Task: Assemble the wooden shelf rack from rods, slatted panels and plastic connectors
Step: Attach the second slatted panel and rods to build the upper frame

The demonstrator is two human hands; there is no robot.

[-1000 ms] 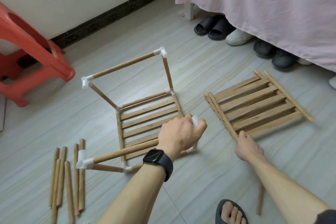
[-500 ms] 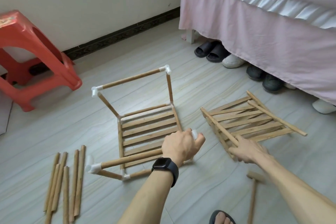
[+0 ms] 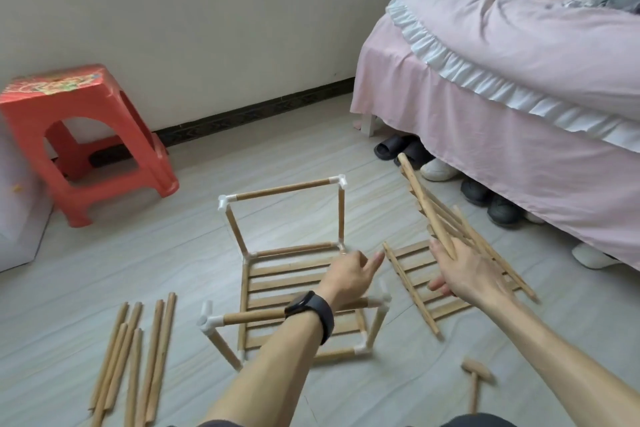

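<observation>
The half-built rack (image 3: pixel 287 188) stands on the floor in the middle: a slatted bottom panel (image 3: pixel 294 284) with rods joined by white connectors (image 3: pixel 207 317). My left hand (image 3: pixel 349 274), watch on the wrist, hovers over the front top rod (image 3: pixel 256 315) with fingers apart and holds nothing. My right hand (image 3: pixel 464 274) grips a second slatted panel (image 3: pixel 426 204) by its side rail, with the panel tilted up off the floor. A third slatted panel (image 3: pixel 415 284) lies flat beneath it, to the right of the rack.
Several loose rods (image 3: pixel 138 350) lie at the lower left. A small wooden mallet (image 3: pixel 476 378) lies at the lower right. A red plastic stool (image 3: pixel 83 135) stands by the wall. A pink bed (image 3: pixel 502 97) with shoes (image 3: pixel 436 168) under it fills the right.
My left hand has let go of the front right connector and opened. My right hand has lifted one slatted panel up on edge, uncovering another beneath. The view has tilted upward.
</observation>
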